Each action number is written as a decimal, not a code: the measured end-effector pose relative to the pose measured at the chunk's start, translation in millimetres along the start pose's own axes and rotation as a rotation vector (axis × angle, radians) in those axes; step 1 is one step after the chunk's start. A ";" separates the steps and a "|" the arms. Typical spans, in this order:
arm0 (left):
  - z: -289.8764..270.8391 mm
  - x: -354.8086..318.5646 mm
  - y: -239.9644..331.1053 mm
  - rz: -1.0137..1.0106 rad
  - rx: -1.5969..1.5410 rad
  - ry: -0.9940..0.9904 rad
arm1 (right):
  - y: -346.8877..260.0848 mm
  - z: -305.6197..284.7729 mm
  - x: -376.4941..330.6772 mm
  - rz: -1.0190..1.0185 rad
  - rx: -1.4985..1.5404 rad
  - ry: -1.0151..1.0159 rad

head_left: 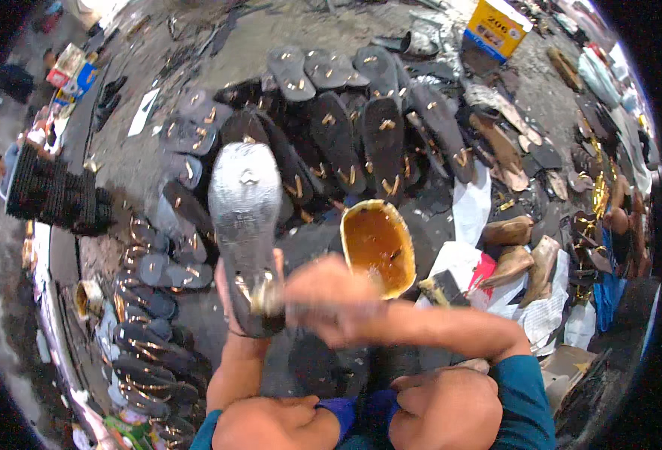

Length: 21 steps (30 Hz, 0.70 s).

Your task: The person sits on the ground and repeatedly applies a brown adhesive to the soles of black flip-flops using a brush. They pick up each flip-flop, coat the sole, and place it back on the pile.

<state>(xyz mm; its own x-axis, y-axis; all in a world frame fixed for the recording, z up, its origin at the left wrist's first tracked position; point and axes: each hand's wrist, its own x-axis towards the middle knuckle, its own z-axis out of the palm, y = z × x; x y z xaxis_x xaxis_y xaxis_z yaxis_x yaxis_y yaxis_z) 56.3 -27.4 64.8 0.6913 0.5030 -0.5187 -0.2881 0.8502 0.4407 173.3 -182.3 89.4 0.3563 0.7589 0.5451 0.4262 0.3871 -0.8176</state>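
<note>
Head view: the left hand (235, 300) grips the heel end of a sole (245, 225), held upright near centre with its grey, shiny underside facing the camera and its toe pointing to 12 o'clock. The right hand (329, 300), blurred, is closed around a thin tool (286, 306) that meets the sole's lower end, where gold fittings show. At 2 o'clock from the hands sits a bowl (377, 244) of amber glue. Dark soles (346, 127) with gold straps fan across the floor (271, 37) from 9 to 1 o'clock.
</note>
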 end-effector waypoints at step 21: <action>111.2 172.1 -101.6 0.167 0.555 -0.381 | -19.3 -83.6 -114.2 0.732 -0.729 0.341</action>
<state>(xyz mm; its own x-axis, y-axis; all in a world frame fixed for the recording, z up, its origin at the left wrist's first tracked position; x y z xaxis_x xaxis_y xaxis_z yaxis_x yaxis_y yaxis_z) 278.3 -44.5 12.2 0.8810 0.4443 -0.1629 -0.0994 0.5103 0.8542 193.9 -320.2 58.5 0.8887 0.4504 0.0855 0.3677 -0.5888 -0.7198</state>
